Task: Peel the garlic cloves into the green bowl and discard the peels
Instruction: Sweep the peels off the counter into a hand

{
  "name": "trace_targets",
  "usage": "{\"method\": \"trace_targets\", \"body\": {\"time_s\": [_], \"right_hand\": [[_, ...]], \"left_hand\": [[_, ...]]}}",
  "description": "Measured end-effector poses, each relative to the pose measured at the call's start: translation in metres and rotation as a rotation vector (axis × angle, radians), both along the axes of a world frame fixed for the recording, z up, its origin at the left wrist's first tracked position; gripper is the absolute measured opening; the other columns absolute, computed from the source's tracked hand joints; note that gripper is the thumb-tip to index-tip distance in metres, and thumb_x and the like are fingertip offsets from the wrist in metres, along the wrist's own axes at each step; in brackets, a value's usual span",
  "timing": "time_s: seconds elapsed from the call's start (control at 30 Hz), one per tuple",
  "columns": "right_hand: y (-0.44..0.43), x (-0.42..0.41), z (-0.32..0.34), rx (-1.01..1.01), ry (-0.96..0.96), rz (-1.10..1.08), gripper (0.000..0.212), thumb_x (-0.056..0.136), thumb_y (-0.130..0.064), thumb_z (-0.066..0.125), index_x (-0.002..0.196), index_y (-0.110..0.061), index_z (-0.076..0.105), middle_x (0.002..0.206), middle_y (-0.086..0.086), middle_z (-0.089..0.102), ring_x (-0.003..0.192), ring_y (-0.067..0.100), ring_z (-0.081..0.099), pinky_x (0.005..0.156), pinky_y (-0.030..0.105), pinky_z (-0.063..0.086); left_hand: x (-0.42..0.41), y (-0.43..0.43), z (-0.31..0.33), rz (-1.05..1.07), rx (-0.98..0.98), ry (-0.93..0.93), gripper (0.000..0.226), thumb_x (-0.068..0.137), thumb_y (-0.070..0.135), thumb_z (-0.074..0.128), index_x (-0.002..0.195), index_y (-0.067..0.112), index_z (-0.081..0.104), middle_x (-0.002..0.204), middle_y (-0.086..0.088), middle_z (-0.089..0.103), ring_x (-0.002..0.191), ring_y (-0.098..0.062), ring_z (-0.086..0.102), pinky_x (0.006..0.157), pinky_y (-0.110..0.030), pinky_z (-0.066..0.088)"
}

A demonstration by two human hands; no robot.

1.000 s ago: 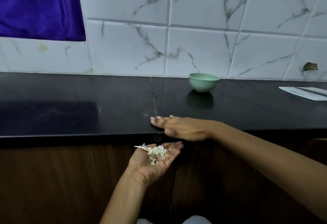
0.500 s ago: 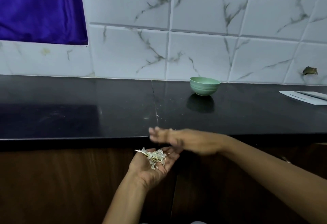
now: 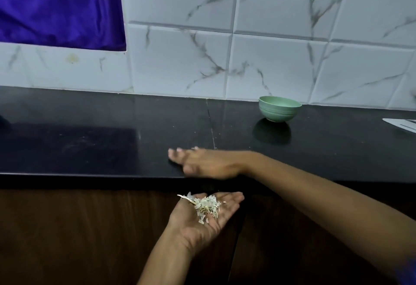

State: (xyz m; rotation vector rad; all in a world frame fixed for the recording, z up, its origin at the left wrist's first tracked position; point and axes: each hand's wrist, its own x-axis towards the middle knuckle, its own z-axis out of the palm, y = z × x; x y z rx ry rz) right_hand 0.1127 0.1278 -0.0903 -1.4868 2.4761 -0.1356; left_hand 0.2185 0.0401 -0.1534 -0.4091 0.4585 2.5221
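Observation:
My left hand is held palm up just below the front edge of the black counter, cupping a small heap of pale garlic peels. Above it, my right hand lies flat, palm down, on the counter near the edge, fingers stretched to the left and blurred; it holds nothing. The green bowl stands at the back of the counter near the wall, to the right of both hands. I cannot see inside the bowl.
A white marbled tile wall rises behind the counter, with a purple cloth hanging at the top left. A white sheet lies at the counter's right edge. Dark wooden cabinet doors run below the counter.
My right hand has swept off the counter edge above the left palm and gone back flat onto the counter, further left. The left hand stays cupped with the peels. The view has shifted left.

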Motion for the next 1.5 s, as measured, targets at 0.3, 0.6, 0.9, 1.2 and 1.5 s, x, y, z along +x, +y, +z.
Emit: {"method": "trace_targets", "body": {"time_s": [0.3, 0.6, 0.9, 1.2, 1.5], "right_hand": [[0.113, 0.034, -0.002, -0.112, 0.079, -0.350, 0.113, 0.060, -0.093, -0.008, 0.151, -0.027, 0.008, 0.156, -0.017, -0.001, 0.141, -0.008, -0.003, 0.119, 0.028, -0.003], [0.103, 0.018, 0.019, -0.378, -0.163, -0.361, 0.064, 0.091, -0.053, 0.016, 0.150, -0.028, 0.015, 0.154, -0.020, 0.004, 0.141, -0.007, 0.003, 0.114, 0.017, -0.001], [0.093, -0.140, 0.009, 0.003, 0.051, -0.756, 0.073, 0.097, -0.059, 0.015, 0.152, -0.012, 0.006, 0.160, 0.002, -0.002, 0.147, 0.016, -0.003, 0.119, 0.042, -0.002], [0.062, -0.010, 0.000, 0.059, 0.122, -0.052, 0.101, 0.072, -0.078, -0.004, 0.151, -0.015, -0.003, 0.159, -0.002, -0.008, 0.144, 0.005, -0.006, 0.117, 0.029, -0.007], [0.147, -0.014, 0.021, -0.144, -0.052, -0.562, 0.080, 0.085, -0.065, 0.012, 0.151, -0.021, 0.006, 0.159, -0.006, -0.003, 0.140, -0.003, -0.004, 0.117, 0.023, -0.003]], "left_hand": [[0.002, 0.020, -0.003, -0.047, 0.000, -0.009, 0.053, 0.097, 0.020, 0.023, 0.112, -0.022, 0.051, 0.110, -0.042, 0.056, 0.126, -0.043, 0.044, 0.094, -0.052, 0.036], [-0.003, 0.031, 0.002, -0.074, -0.021, 0.017, 0.054, 0.097, 0.019, 0.023, 0.110, -0.025, 0.051, 0.110, -0.042, 0.057, 0.108, -0.048, 0.052, 0.093, -0.054, 0.035], [-0.005, 0.030, 0.007, -0.050, 0.025, -0.024, 0.057, 0.098, 0.019, 0.021, 0.114, -0.030, 0.044, 0.123, -0.044, 0.049, 0.123, -0.048, 0.043, 0.098, -0.055, 0.031], [-0.006, 0.030, 0.005, -0.051, -0.003, 0.004, 0.056, 0.099, 0.019, 0.021, 0.111, -0.030, 0.046, 0.114, -0.046, 0.053, 0.106, -0.051, 0.049, 0.097, -0.054, 0.031], [-0.002, 0.035, 0.002, -0.040, -0.031, 0.002, 0.054, 0.097, 0.019, 0.022, 0.112, -0.025, 0.050, 0.117, -0.041, 0.055, 0.111, -0.047, 0.052, 0.095, -0.053, 0.040]]}}
